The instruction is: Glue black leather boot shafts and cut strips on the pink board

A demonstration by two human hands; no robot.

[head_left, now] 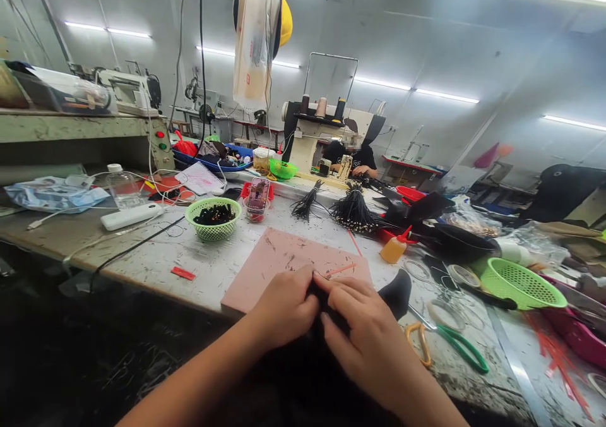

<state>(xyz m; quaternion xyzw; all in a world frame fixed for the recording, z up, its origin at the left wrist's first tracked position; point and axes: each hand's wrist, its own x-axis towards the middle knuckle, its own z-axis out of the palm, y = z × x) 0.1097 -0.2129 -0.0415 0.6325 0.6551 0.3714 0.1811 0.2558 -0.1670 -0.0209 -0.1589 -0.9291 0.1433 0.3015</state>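
Note:
My left hand (pixel 284 307) and my right hand (pixel 364 332) meet at the near edge of the worktable, both pinching a piece of black fabric (pixel 395 291) that runs between them and down toward me. The fabric's far end sticks out to the right of my right hand. Just beyond my fingers lies a pink cutting mat (pixel 279 256) with a thin orange stick (pixel 341 269) on it. Scissors with an orange and a green handle (pixel 449 342) lie to the right of my right hand.
A green basket of small black parts (pixel 213 218), bundles of black cords (pixel 353 212), an orange glue bottle (pixel 395 248) and another green basket (pixel 521 283) sit on the table. A person sews at a machine (pixel 312 136) behind. A plastic bag (pixel 255 35) hangs overhead.

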